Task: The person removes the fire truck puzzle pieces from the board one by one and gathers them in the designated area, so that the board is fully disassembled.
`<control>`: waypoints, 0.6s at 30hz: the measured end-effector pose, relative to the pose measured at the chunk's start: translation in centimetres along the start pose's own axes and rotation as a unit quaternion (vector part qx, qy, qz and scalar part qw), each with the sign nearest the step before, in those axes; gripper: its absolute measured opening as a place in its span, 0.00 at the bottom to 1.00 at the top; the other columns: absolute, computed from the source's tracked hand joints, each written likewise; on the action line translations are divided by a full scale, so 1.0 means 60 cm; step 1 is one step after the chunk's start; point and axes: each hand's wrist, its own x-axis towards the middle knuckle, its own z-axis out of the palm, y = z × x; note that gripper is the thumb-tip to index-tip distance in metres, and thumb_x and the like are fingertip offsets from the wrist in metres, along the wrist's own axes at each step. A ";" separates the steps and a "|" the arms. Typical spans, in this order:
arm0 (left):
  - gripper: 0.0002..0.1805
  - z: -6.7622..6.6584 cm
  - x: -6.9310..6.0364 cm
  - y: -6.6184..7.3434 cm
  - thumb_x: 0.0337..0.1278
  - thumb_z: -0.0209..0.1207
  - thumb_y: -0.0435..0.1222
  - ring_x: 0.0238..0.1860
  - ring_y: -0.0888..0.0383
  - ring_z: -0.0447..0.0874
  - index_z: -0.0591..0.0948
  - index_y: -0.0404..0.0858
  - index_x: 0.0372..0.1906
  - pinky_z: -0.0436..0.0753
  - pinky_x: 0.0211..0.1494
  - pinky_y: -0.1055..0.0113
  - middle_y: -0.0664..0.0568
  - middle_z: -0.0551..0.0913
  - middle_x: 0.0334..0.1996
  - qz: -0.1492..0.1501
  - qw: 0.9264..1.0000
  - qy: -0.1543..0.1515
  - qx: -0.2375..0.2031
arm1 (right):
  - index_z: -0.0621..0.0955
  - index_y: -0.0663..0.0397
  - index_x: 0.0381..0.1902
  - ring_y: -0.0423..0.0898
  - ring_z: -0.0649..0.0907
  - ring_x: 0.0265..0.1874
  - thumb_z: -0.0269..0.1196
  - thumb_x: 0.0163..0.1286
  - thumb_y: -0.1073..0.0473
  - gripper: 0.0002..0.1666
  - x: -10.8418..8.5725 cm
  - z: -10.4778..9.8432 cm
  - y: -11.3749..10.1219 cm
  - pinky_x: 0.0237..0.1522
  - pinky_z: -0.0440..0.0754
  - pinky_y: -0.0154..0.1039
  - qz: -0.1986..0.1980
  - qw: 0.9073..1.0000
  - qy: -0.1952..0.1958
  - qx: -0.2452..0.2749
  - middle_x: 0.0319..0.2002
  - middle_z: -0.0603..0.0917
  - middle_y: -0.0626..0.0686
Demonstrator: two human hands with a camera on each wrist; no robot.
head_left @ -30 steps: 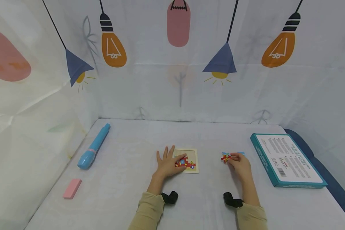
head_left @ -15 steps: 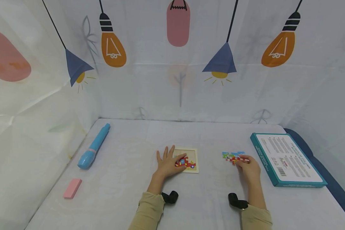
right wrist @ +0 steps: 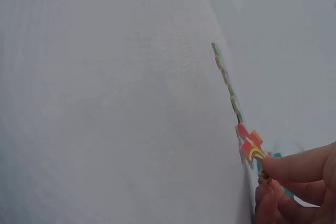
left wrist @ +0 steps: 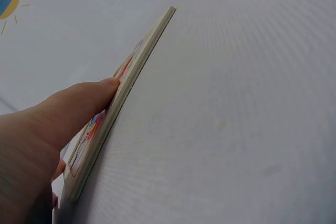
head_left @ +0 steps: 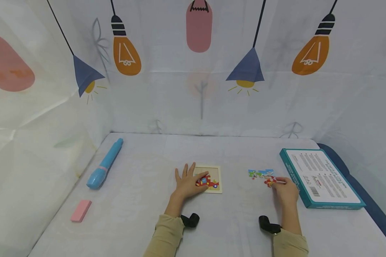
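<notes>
My left hand (head_left: pixel 189 185) lies with spread fingers at the left side of a wooden puzzle board (head_left: pixel 212 170). Its thumb (left wrist: pixel 89 98) rests on the board, where a red vehicle picture (head_left: pixel 212 182) shows in the lower part. Over on the right, my right hand (head_left: pixel 286 192) pinches a red-and-yellow jigsaw piece (head_left: pixel 269 182) between thumb and fingers; the right wrist view shows the same piece (right wrist: pixel 252 142) at the fingertips. Just beyond it lies a row of jigsaw pieces (head_left: pixel 258 174) in blue and green. Part of the board is hidden under the left hand.
A teal box (head_left: pixel 325 178) with a white printed face lies right of the right hand. Far left are a blue pen-shaped device (head_left: pixel 105 163) and a pink block (head_left: pixel 81 210). White cloth covers the table (head_left: pixel 225 225); a printed curtain (head_left: pixel 167 100) hangs behind.
My right hand has moved rightward with the pinched jigsaw piece, uncovering more of the row of pieces behind it. The left hand and the board have stayed put.
</notes>
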 end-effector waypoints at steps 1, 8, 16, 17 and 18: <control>0.30 0.001 0.000 0.000 0.52 0.56 0.59 0.71 0.39 0.39 0.70 0.61 0.63 0.33 0.63 0.33 0.45 0.49 0.72 0.000 1.000 0.001 -0.001 | 0.72 0.70 0.53 0.60 0.74 0.43 0.55 0.65 0.63 0.21 0.000 0.000 0.000 0.37 0.72 0.45 -0.003 1.000 0.007 -0.011 0.45 0.75 0.69; 0.30 0.002 0.000 -0.001 0.51 0.56 0.59 0.71 0.39 0.39 0.70 0.62 0.62 0.34 0.63 0.33 0.45 0.49 0.72 0.001 1.000 0.004 -0.001 | 0.73 0.72 0.48 0.62 0.73 0.41 0.53 0.65 0.67 0.15 -0.002 0.005 -0.004 0.44 0.71 0.55 -0.025 0.997 0.029 -0.060 0.42 0.76 0.70; 0.31 0.004 0.001 -0.003 0.52 0.55 0.60 0.71 0.39 0.39 0.68 0.61 0.64 0.34 0.63 0.33 0.45 0.49 0.72 0.002 1.000 -0.002 0.012 | 0.75 0.69 0.45 0.59 0.74 0.35 0.56 0.63 0.66 0.14 -0.004 0.010 -0.010 0.34 0.71 0.48 -0.044 0.994 0.050 -0.083 0.36 0.76 0.67; 0.32 0.004 0.002 -0.004 0.52 0.55 0.60 0.71 0.39 0.39 0.68 0.61 0.65 0.34 0.63 0.33 0.45 0.49 0.72 0.002 1.000 -0.003 0.010 | 0.75 0.69 0.46 0.59 0.73 0.35 0.56 0.64 0.65 0.14 -0.006 0.011 -0.012 0.32 0.71 0.44 -0.044 0.995 0.049 -0.072 0.36 0.76 0.66; 0.33 0.004 0.002 -0.005 0.52 0.55 0.60 0.71 0.40 0.39 0.67 0.60 0.65 0.33 0.63 0.34 0.45 0.49 0.72 0.002 1.000 -0.003 0.006 | 0.75 0.69 0.46 0.58 0.74 0.36 0.56 0.64 0.64 0.15 -0.007 0.013 -0.013 0.31 0.71 0.40 -0.045 0.996 0.047 -0.058 0.37 0.76 0.65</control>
